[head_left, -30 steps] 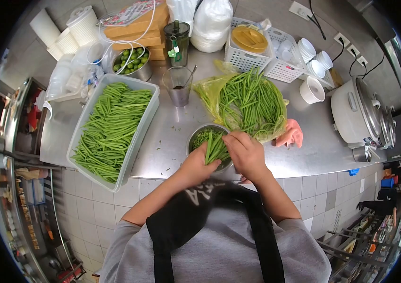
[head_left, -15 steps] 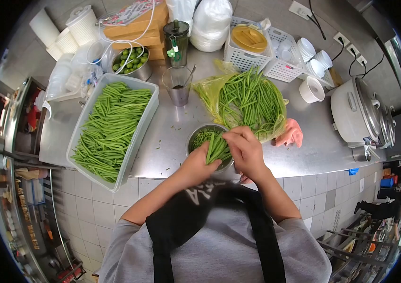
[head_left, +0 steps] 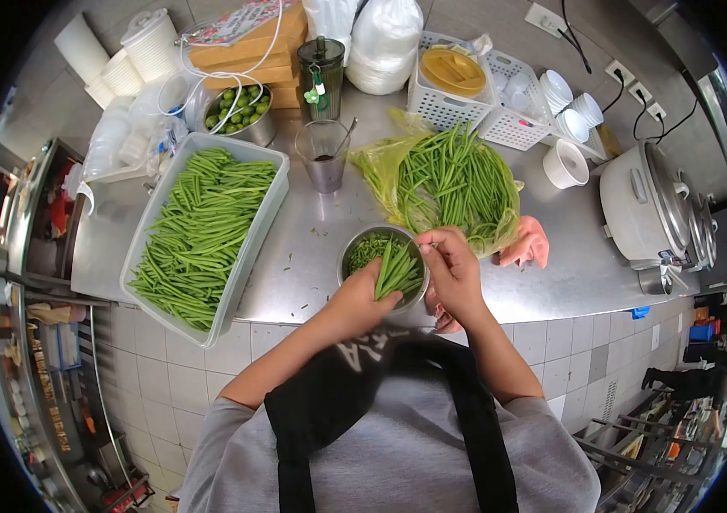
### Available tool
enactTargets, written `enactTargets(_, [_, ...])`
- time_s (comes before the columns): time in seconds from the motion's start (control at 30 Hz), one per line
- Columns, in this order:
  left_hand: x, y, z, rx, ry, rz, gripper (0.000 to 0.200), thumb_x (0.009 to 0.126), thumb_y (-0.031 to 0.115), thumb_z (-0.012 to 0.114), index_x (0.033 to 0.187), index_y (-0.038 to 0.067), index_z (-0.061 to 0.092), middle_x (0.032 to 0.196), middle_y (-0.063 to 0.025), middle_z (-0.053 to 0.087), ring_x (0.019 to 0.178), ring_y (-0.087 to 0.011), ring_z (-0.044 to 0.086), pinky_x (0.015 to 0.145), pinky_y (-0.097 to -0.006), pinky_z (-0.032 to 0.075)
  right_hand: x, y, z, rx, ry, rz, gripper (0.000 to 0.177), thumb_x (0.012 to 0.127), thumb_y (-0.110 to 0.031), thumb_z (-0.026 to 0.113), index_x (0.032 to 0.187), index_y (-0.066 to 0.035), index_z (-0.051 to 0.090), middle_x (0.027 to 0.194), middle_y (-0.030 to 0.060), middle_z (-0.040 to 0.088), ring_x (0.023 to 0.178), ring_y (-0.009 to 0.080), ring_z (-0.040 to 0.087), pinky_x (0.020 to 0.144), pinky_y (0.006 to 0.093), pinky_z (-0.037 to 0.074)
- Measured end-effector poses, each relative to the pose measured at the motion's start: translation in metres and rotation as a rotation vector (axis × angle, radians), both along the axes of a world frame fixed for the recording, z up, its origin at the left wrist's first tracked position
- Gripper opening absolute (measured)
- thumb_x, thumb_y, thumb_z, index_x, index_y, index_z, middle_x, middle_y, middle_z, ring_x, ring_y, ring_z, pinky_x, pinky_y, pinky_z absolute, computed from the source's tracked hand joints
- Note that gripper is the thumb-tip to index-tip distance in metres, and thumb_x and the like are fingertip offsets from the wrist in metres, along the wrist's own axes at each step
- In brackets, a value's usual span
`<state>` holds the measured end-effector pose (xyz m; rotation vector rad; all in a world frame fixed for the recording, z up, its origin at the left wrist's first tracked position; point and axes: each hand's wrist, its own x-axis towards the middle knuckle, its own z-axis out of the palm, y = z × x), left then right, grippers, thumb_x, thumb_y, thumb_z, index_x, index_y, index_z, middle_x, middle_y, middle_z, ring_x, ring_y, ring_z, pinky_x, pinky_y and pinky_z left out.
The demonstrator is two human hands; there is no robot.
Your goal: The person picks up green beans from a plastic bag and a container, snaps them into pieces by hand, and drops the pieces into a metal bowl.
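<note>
My left hand (head_left: 360, 299) is closed round a small bunch of cut green beans (head_left: 398, 269), over a metal bowl (head_left: 343, 261) that holds short green trimmings. My right hand (head_left: 456, 275) is at the bowl's right rim, just apart from the bunch. Its thumb and fingertips are pinched together, and whatever is between them is too small to make out. Behind the bowl, long green beans (head_left: 462, 184) lie on an opened yellow plastic bag (head_left: 372, 167). To the left, a clear plastic tub (head_left: 248, 274) is filled with green beans (head_left: 201, 231).
Pink cloths (head_left: 526, 244) lie right of the bag and under my right hand. A plastic cup (head_left: 323, 167) with a spoon stands behind the bowl. Farther back are a pot of limes (head_left: 258, 132), a lidded tumbler (head_left: 320, 73) and white baskets (head_left: 449, 103). A large cooker (head_left: 637, 201) stands right.
My right hand has drawn back a little to the right, away from the bunch. The bean tips and bowl rim show more. My left hand has barely moved.
</note>
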<state>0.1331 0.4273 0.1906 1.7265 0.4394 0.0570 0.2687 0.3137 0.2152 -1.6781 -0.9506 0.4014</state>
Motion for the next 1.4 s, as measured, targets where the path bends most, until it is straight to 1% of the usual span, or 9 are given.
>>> enactTargets(0.13, [0.0, 0.0, -0.006, 0.046, 0.011, -0.002, 0.041, 0.079, 0.017, 0.063, 0.107, -0.007, 0.045, 0.098, -0.0278, 0.058, 0.096, -0.0407, 0.056, 0.084, -0.0414, 0.044, 0.001, 0.002, 0.009, 0.123, -0.628, 0.029, 0.022, 0.082, 0.0, 0.058, 0.102, -0.007, 0.063, 0.089, 0.0092, 0.056, 0.065, 0.0216, 0.057, 0.056, 0.0275, 0.046])
enactTargets(0.23, [0.0, 0.0, -0.006, 0.041, 0.023, -0.01, 0.04, 0.079, 0.018, 0.063, 0.105, -0.007, 0.045, 0.097, -0.0283, 0.057, 0.094, -0.0419, 0.055, 0.083, -0.0423, 0.044, 0.003, -0.001, 0.004, 0.037, -0.818, 0.073, 0.023, 0.079, 0.0, 0.059, 0.1, -0.007, 0.063, 0.089, 0.0093, 0.056, 0.063, 0.0241, 0.057, 0.054, 0.03, 0.047])
enactTargets(0.33, [-0.001, -0.001, -0.004, 0.029, 0.013, -0.005, 0.039, 0.079, 0.018, 0.063, 0.103, -0.007, 0.045, 0.095, -0.0285, 0.057, 0.093, -0.0425, 0.055, 0.082, -0.0429, 0.044, 0.0, -0.002, 0.003, -0.015, -0.795, 0.061, 0.019, 0.077, 0.003, 0.059, 0.096, -0.003, 0.06, 0.087, 0.0114, 0.056, 0.073, 0.0269, 0.059, 0.06, 0.0337, 0.049])
enactTargets(0.43, [-0.001, 0.0, -0.007, 0.037, 0.01, -0.005, 0.039, 0.079, 0.018, 0.063, 0.104, -0.006, 0.045, 0.095, -0.0282, 0.057, 0.093, -0.0421, 0.055, 0.081, -0.0428, 0.044, -0.002, 0.003, -0.002, 0.067, -0.689, 0.032, 0.015, 0.08, 0.003, 0.057, 0.094, -0.002, 0.058, 0.084, 0.0089, 0.055, 0.067, 0.022, 0.057, 0.054, 0.0308, 0.046])
enactTargets(0.63, [-0.001, 0.0, -0.005, 0.096, 0.017, -0.009, 0.038, 0.079, 0.018, 0.062, 0.104, -0.005, 0.045, 0.094, -0.0271, 0.058, 0.092, -0.0421, 0.055, 0.08, -0.0433, 0.044, -0.006, -0.001, -0.008, 0.043, 0.344, 0.01, 0.012, 0.085, 0.0, 0.055, 0.097, -0.003, 0.057, 0.082, 0.0055, 0.051, 0.061, 0.0115, 0.045, 0.055, 0.0211, 0.037])
enactTargets(0.73, [-0.003, -0.002, 0.0, 0.34, -0.003, 0.007, 0.035, 0.079, 0.015, 0.062, 0.101, -0.004, 0.044, 0.093, -0.0255, 0.057, 0.091, -0.0422, 0.055, 0.079, -0.0449, 0.044, -0.004, 0.0, 0.006, 0.055, 0.008, 0.011, 0.014, 0.085, 0.0, 0.056, 0.098, -0.002, 0.058, 0.086, 0.0063, 0.053, 0.064, 0.0119, 0.048, 0.056, 0.0223, 0.039])
enactTargets(1.03, [-0.009, 0.002, 0.002, 0.935, -0.098, 0.038, 0.027, 0.071, 0.004, 0.056, 0.094, 0.001, 0.042, 0.086, -0.0165, 0.054, 0.067, -0.0314, 0.059, 0.058, -0.0398, 0.049, -0.003, -0.002, 0.02, -0.165, -0.247, 0.174, 0.011, 0.079, -0.002, 0.061, 0.09, -0.001, 0.063, 0.085, 0.01, 0.06, 0.074, 0.0252, 0.061, 0.064, 0.0306, 0.048])
enactTargets(1.33, [-0.009, 0.002, 0.002, 1.068, -0.074, 0.059, 0.028, 0.068, 0.001, 0.056, 0.091, 0.001, 0.041, 0.084, -0.0141, 0.051, 0.065, -0.0286, 0.059, 0.053, -0.0375, 0.049, -0.002, -0.002, 0.014, -0.164, -0.813, 0.235, 0.028, 0.065, -0.001, 0.065, 0.092, -0.005, 0.059, 0.086, 0.0091, 0.057, 0.072, 0.0272, 0.06, 0.062, 0.0366, 0.048])
enactTargets(1.4, [-0.009, 0.001, 0.003, 1.065, -0.066, 0.058, 0.028, 0.068, 0.001, 0.056, 0.091, 0.001, 0.041, 0.084, -0.0141, 0.051, 0.066, -0.0287, 0.059, 0.053, -0.0375, 0.049, -0.004, -0.002, 0.012, -0.171, -0.765, 0.239, 0.026, 0.067, 0.0, 0.063, 0.092, -0.004, 0.056, 0.086, 0.0092, 0.057, 0.072, 0.0282, 0.059, 0.062, 0.0364, 0.047])
